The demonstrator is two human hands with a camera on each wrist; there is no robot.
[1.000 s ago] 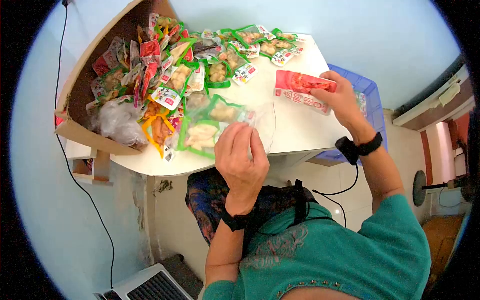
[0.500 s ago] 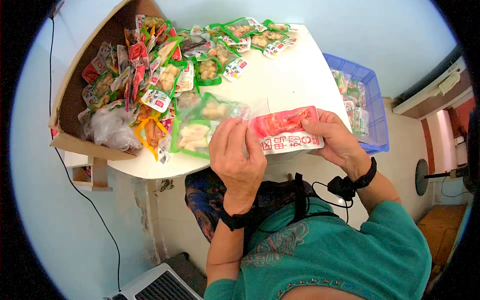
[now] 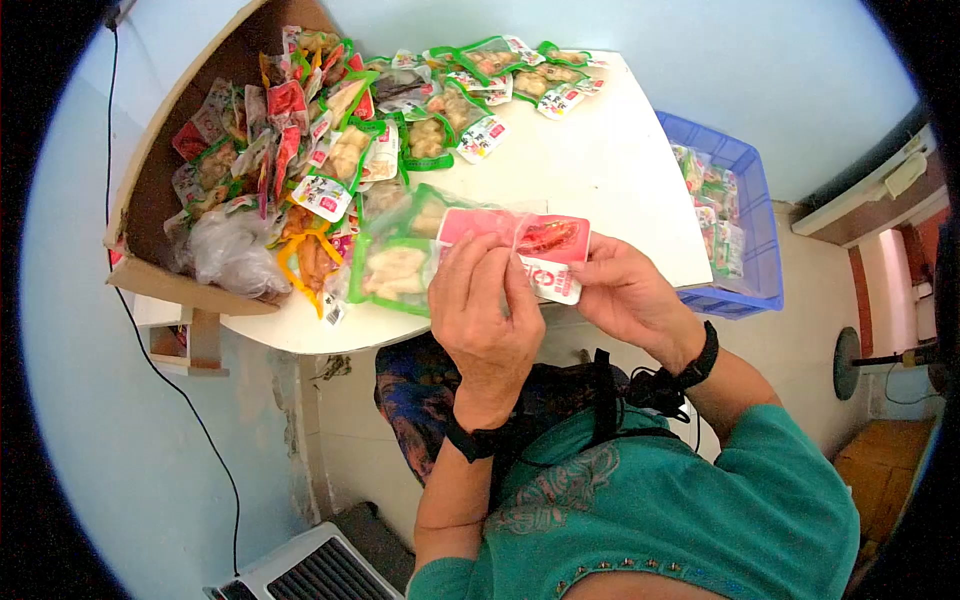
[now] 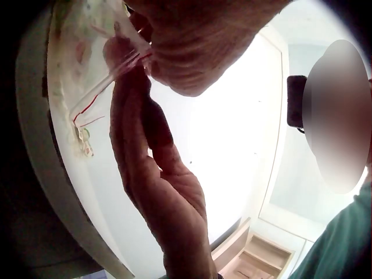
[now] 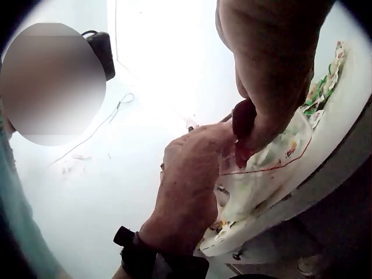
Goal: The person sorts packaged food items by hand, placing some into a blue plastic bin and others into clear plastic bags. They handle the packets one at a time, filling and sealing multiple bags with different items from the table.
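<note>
A clear plastic bag (image 5: 270,174) with a red line along its edge is pinched at its mouth by the left hand (image 3: 487,325). Green-edged packets, one with pale pieces (image 3: 396,272), show through or beside it on the table. The right hand (image 3: 640,300) grips the right end of a red and white packet (image 3: 555,238); its left part lies behind the left fingers, at the bag's mouth. In the left wrist view the right hand (image 4: 168,197) meets the left hand (image 4: 203,40) at the bag edge.
A cardboard box (image 3: 150,205) heaped with packets and a crumpled clear bag (image 3: 235,250) stands at the left. More green-edged packets (image 3: 480,138) lie along the back of the white table (image 3: 620,170). A blue basket (image 3: 765,255) holding packets stands beyond the right edge.
The right hand has brought the red and white packet leftward from the table's right side to the left hand, and its left part now reaches the bag's mouth. The left hand has stayed nearly in place.
</note>
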